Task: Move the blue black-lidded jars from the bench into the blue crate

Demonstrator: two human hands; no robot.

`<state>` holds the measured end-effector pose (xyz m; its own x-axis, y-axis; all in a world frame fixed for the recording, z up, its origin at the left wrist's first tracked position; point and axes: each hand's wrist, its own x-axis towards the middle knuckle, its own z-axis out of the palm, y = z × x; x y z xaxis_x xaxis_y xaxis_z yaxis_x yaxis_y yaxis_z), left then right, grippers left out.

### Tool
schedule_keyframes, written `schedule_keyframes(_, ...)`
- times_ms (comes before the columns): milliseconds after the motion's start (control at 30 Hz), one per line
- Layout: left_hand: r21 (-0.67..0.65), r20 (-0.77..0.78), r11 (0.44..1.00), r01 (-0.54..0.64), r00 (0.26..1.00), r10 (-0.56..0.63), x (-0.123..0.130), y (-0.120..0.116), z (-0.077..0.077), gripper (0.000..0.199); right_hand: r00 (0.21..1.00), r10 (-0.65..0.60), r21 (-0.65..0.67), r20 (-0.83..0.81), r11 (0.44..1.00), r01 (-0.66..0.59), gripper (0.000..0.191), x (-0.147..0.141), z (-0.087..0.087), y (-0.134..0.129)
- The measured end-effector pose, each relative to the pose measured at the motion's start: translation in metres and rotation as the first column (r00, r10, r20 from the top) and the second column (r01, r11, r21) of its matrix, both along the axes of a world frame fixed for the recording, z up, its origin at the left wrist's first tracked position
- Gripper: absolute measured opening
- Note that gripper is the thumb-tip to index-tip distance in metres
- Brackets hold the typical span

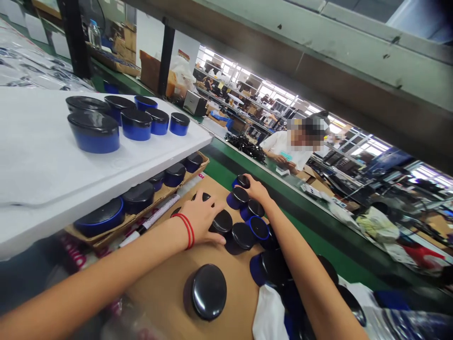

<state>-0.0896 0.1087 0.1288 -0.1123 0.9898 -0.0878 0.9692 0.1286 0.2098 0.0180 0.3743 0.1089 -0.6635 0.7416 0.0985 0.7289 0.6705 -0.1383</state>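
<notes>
My left hand (200, 213), with a red string on the wrist, lies flat over small blue cups with glossy black oval tops on a brown cardboard sheet (170, 293). Its fingers touch one black-topped cup (222, 222). My right hand (255, 189) reaches further, fingers spread over a cup at the far end (241, 181) of the cluster. Several more cups (257, 228) sit between my arms. A larger black oval lid (208, 290) lies alone nearer to me.
A white board (42, 165) at left carries several blue cups (136, 123); a cardboard tray (141, 198) with more sits beneath it. A green conveyor (318, 236) runs past. Another person in white (286, 148) works across it. A white cloth (269, 314) lies by my right arm.
</notes>
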Motion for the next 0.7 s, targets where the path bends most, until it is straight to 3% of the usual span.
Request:
schedule_keyframes(67,-0.041,-0.010,0.998,-0.055,0.998,0.055,0.008,-0.005,-0.003,0.113,1.000,-0.001,-0.013,-0.018,1.000,0.001,0.048,0.000,-0.001,0.000)
schedule_keyframes(133,-0.031,-0.023,0.995,-0.096,0.995,0.096,0.013,-0.009,-0.008,0.117,0.999,-0.002,-0.026,-0.047,1.000,0.001,0.047,0.000,-0.002,0.000)
schedule_keyframes(267,0.053,-0.045,0.994,-0.097,0.994,0.100,0.015,-0.009,-0.013,0.077,0.988,-0.017,-0.041,-0.154,0.999,0.011,0.045,0.002,-0.004,0.003)
schedule_keyframes(333,0.063,-0.049,0.996,-0.066,0.996,0.069,0.011,-0.005,-0.013,0.073,0.966,-0.057,-0.043,-0.252,0.998,0.048,0.044,0.003,-0.002,0.007)
schedule_keyframes(533,0.112,-0.065,0.993,0.038,0.997,-0.031,-0.004,0.006,-0.007,0.075,0.788,-0.175,-0.070,-0.590,0.984,0.166,0.039,0.001,0.025,0.014)
schedule_keyframes(600,0.122,-0.072,0.990,0.069,0.996,-0.061,-0.006,0.005,-0.004,0.085,0.721,-0.173,-0.080,-0.671,0.984,0.162,0.037,-0.002,0.036,0.014)
schedule_keyframes(700,0.077,-0.106,0.994,-0.080,0.990,0.088,-0.003,-0.002,-0.005,0.102,0.641,-0.141,-0.079,-0.754,0.989,0.124,0.035,-0.007,0.047,0.012)
